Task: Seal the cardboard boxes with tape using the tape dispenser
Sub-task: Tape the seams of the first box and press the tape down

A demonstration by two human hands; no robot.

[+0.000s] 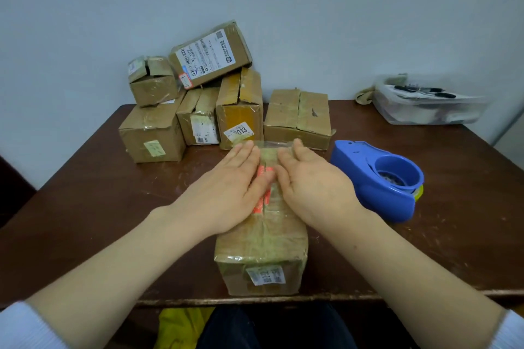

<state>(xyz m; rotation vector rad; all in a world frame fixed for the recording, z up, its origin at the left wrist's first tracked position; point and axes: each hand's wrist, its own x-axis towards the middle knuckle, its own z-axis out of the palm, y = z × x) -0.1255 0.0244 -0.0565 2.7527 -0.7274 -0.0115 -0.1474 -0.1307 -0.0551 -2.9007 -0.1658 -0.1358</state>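
Head view: the box being sealed lies lengthwise at the near middle of the table, its near end almost at the front edge. The left hand and right hand are laid flat on its top, fingers straight and together, pressed down either side of the centre seam; nothing is pinched. A clear tape strip is seen running over the far end between the fingertips. The box is judged light and fairly stiff at edges and corners, with flaps that give in the middle; the taped faces are likely slick, so the long sides or corners are preferred for a hold. The blue tape dispenser lies on its side just right of the box, apart from it, hard plastic, easily reached by the right hand. Bare table is available left of the box. The stacked boxes are close behind the far end, contact cannot be told; little room forward, and the tilted top one could be knocked. A plastic tub sits well apart at the far right corner
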